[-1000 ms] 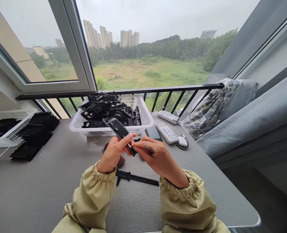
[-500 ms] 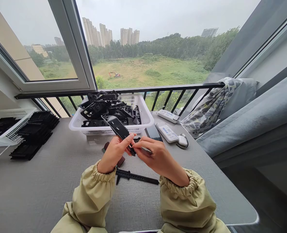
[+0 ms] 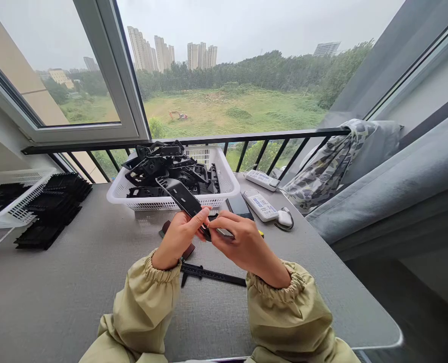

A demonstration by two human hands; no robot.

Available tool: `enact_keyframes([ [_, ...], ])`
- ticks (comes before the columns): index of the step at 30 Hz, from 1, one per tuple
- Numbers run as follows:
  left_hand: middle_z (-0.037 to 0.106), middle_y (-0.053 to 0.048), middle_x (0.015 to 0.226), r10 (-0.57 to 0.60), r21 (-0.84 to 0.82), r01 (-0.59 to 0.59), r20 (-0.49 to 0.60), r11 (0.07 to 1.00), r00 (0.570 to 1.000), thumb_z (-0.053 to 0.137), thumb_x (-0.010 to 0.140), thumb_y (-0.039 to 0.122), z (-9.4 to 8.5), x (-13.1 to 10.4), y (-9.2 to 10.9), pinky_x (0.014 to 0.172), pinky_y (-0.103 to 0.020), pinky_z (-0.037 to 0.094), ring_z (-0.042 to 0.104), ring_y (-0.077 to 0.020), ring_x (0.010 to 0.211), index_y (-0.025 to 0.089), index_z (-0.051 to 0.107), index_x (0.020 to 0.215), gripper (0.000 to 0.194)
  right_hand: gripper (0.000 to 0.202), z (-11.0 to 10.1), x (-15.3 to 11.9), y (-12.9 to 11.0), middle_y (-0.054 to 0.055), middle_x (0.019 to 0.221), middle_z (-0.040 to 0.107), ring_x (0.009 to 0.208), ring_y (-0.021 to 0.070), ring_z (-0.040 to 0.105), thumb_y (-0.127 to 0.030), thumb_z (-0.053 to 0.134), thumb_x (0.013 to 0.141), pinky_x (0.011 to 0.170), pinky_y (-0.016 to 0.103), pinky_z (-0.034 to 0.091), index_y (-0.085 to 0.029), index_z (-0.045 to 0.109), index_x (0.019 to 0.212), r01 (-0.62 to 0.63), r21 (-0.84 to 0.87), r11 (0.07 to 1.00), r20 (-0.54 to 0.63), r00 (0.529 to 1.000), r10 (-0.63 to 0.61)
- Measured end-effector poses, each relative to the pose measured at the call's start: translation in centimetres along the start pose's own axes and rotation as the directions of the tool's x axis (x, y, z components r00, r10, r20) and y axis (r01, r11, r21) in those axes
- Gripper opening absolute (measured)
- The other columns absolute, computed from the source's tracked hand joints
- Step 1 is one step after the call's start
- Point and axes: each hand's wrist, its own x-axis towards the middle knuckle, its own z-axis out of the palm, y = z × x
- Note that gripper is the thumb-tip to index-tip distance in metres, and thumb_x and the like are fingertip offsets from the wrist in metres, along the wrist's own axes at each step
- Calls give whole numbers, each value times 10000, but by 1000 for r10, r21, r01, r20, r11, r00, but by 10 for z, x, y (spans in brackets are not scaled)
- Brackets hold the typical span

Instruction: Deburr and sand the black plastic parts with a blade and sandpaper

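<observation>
caliper (image 3: 213,275): nearer us than our fingers.
left hand (image 3: 174,237): we're gripping the black part (image 3: 183,195).
right hand (image 3: 242,242): pinching a slim grey tool (image 3: 225,233) at its near end; close edge work, we judge, wanting steady support, light touch.
white basket (image 3: 229,182): beyond our fingers, heaped with black pieces (image 3: 158,164).

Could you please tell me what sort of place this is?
Probably a makeshift workbench by a window: a white basket of black parts and a caliper rest on a grey table before a black railing.
</observation>
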Motion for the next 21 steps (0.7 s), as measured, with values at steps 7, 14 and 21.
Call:
enact_keyframes([
  [7, 649, -27, 727, 14, -18, -15, -27, 1000, 1000, 665, 764, 564, 0, 0, -1, 492, -221, 465, 555, -100, 534, 148, 645, 687, 423, 137, -7, 0, -3, 4, 705, 571, 605, 113, 542, -130, 559, 881, 589, 227, 444, -169, 668, 807, -40, -5, 999, -4, 999, 40],
  [14, 619, -12, 674, 38, -20, -38, -22, 999, 999, 654, 778, 565, -1, 1, -3, 498, -222, 463, 547, -98, 526, 151, 637, 671, 428, 165, -6, 0, -2, 19, 727, 595, 615, 125, 556, -164, 537, 932, 592, 230, 445, -163, 694, 882, -3, -41, 999, 26, 1000, 4],
  [21, 652, -36, 773, 55, -22, -56, -46, 998, 997, 666, 759, 577, 0, 1, -2, 480, -222, 470, 559, -95, 535, 145, 643, 669, 442, 184, -2, 2, 1, 19, 732, 610, 620, 130, 543, -206, 529, 949, 614, 245, 442, -176, 659, 822, -38, 7, 999, 63, 997, 37],
])
